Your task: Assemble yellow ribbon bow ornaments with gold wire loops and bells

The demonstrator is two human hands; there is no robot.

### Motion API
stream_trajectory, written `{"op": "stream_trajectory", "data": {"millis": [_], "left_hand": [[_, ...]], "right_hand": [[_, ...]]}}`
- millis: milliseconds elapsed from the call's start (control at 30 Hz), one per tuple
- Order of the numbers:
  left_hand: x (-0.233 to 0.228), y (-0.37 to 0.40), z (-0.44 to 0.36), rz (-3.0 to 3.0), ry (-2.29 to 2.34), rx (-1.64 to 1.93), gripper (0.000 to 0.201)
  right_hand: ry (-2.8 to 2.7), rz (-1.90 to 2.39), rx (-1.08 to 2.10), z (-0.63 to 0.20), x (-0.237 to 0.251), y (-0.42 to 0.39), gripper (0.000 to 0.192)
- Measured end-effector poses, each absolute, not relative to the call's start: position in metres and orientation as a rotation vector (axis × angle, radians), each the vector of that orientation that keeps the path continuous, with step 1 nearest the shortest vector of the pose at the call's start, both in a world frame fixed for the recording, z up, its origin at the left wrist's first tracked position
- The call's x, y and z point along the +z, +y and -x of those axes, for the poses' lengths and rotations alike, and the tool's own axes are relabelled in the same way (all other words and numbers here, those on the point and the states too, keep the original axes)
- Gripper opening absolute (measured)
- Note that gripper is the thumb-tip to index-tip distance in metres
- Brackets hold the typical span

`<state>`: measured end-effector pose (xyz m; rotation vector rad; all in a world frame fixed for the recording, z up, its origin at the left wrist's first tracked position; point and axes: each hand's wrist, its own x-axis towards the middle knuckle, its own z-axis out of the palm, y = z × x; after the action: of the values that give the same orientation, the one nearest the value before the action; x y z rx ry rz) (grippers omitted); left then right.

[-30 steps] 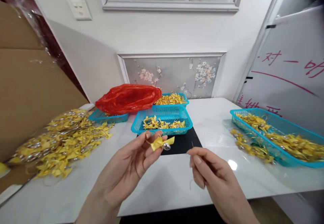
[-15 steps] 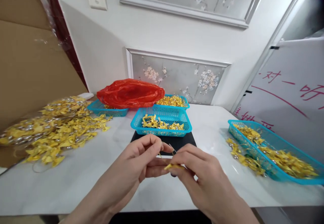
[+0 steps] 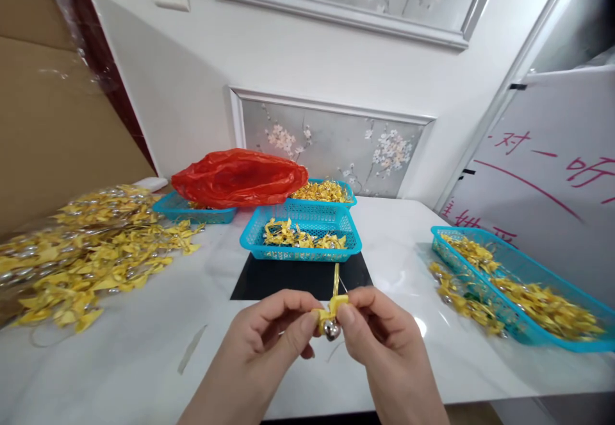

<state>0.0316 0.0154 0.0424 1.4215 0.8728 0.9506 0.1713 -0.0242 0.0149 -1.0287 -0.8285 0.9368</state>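
My left hand (image 3: 269,341) and my right hand (image 3: 384,345) meet over the front of the white table. Between them they pinch a yellow ribbon bow (image 3: 339,302), each with thumb and fingers on one side. A shiny silver bell (image 3: 331,329) sits at the bow's middle, just below the ribbon. From the top of the bow a gold-coloured strand (image 3: 336,279) sticks up, with a thin wire or thread beside it. Beyond my hands stands a blue plastic basket (image 3: 300,256) with several yellow bows and bells in it.
A black mat (image 3: 293,277) lies under the middle basket. On the left is a large pile of yellow bows with bells (image 3: 115,258). A red plastic bag (image 3: 235,178) covers part of a back basket. At right stands a long blue basket (image 3: 533,335) of yellow pieces, with more beside it.
The yellow piece has turned in my hands, so its bow and bell now show. My hands have moved slightly down and level out around it. The view has shifted a little.
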Motion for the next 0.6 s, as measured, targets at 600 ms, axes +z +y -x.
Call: {"op": "stream_trajectory", "data": {"millis": [600], "left_hand": [[0.053,0.017,-0.027,-1.367,0.842,0.802,0.017]], "right_hand": [[-0.942,1.107,0.979,-0.194,0.008,-0.028,0.043]]}}
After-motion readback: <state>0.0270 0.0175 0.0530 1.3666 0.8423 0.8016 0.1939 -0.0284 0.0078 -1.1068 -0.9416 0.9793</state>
